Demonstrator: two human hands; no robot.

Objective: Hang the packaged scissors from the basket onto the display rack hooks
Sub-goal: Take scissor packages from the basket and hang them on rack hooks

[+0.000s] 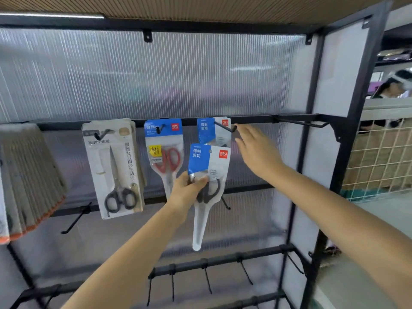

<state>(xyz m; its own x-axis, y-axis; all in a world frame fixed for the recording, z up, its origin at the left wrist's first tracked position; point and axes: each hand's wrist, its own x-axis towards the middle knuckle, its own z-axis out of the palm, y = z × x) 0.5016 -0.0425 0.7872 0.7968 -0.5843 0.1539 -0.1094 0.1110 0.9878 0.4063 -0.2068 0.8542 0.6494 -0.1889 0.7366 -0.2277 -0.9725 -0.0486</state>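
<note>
Hanging in hand: left hand point(187, 190) grips packaged scissors point(206, 188); right hand point(256, 150), fingers wide, reaches hook point(225, 127). Next: thread pack's hole onto it.

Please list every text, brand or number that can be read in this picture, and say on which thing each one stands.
"deli": red logo on the held scissors pack in the left hand.
"deli": red-handled scissors pack.
"deli": pack on the hook beside the right hand.
Chinese characters on the blue headers: blurred.
Vertical Japanese-style text on the beige scissors card: not surely readable.
Yellow sticker and small print: too small.
</note>
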